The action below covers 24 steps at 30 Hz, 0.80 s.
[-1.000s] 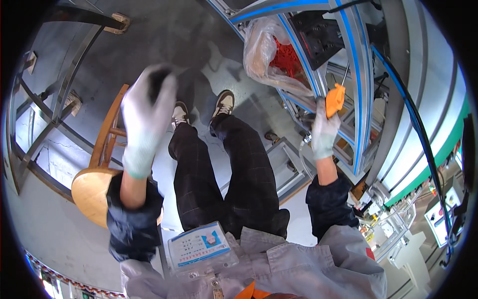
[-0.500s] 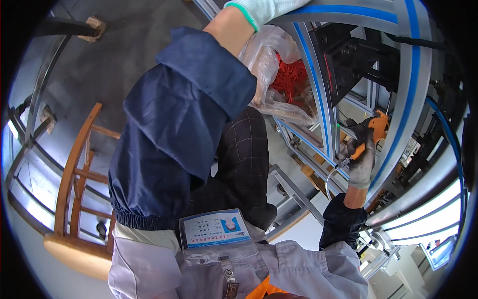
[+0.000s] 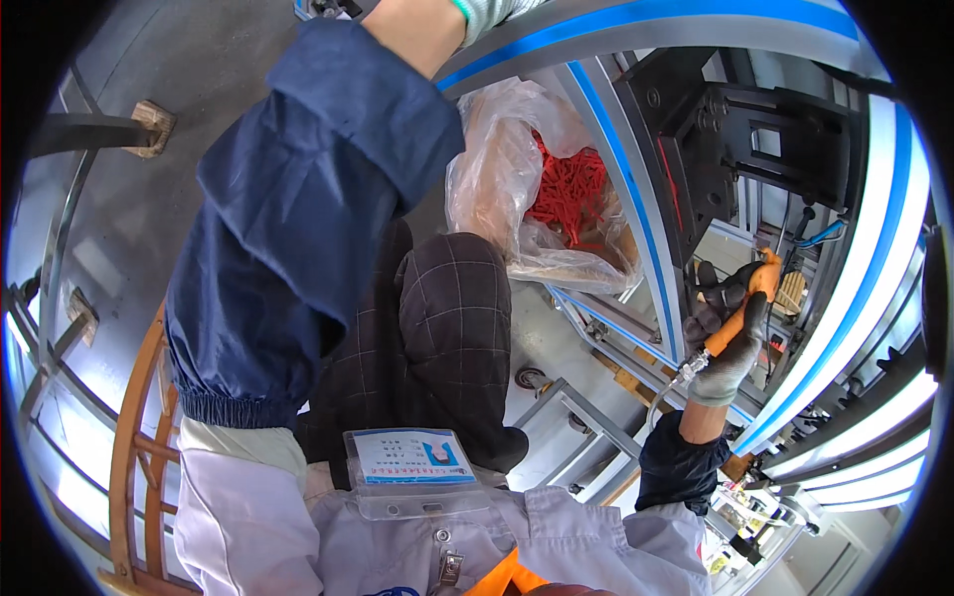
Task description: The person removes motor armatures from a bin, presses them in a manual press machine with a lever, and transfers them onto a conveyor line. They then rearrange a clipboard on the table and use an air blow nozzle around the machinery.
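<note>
My right hand [image 3: 747,344], in a grey and black glove, is wrapped round an orange air blow gun [image 3: 764,282]. A metal fitting and a thin hose come off the gun's lower end. Hand and gun are inside the metal frame, below a black bracket [image 3: 686,149]. At the top edge, my left hand [image 3: 487,14] wears a pale glove with a green cuff and is at the frame's blue-striped rail [image 3: 636,22]. Its fingers are cut off by the picture's edge, so their grip is hidden.
A box lined with a clear plastic bag [image 3: 485,149] holds many small red pieces [image 3: 571,194], left of the frame's upright [image 3: 636,209]. A wooden chair [image 3: 139,447] is at the lower left. A metal trolley-like frame [image 3: 586,427] stands low beside my knees.
My view has shifted, and my left hand is now mostly out of the picture at the top. The blow gun is still in my right hand, slightly lower in view and turned more upright.
</note>
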{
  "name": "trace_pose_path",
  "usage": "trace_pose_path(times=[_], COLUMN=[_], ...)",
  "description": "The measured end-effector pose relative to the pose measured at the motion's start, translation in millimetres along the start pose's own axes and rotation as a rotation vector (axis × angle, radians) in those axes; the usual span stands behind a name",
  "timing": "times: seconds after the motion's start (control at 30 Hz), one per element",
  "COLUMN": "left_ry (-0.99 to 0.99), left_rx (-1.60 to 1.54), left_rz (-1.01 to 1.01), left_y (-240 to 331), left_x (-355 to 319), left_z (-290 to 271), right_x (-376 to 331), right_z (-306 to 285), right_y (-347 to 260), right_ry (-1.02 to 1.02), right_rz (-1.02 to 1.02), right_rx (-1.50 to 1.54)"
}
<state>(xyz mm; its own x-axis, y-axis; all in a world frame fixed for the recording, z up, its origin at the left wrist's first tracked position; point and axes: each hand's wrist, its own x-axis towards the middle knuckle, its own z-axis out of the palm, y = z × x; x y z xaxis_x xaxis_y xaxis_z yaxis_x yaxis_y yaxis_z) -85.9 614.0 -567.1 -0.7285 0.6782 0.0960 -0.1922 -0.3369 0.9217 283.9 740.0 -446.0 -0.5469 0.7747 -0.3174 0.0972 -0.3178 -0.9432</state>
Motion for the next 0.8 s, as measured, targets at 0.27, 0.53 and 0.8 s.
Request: trace_pose_path(times=[0.27,0.53,0.8], left_ry=[0.077,0.280,-0.412], left_rx=[-0.070,0.216,-0.385], left_rz=[0.047,0.304,-0.200], left_y=[5.7,42.6,32.2], left_x=[-21.1,-151.4,-192.4], left_z=[1.2,29.9,89.6], right_x=[-29.4,-72.7,-53.0], right_z=[-41.0,-9.5,55.6], right_y=[-7.4,-12.1,-23.7], right_ry=[-0.101,-0.248,-0.710], right_rz=[0.076,0.135,0.152], right_rx=[-0.088,-0.468,-0.824])
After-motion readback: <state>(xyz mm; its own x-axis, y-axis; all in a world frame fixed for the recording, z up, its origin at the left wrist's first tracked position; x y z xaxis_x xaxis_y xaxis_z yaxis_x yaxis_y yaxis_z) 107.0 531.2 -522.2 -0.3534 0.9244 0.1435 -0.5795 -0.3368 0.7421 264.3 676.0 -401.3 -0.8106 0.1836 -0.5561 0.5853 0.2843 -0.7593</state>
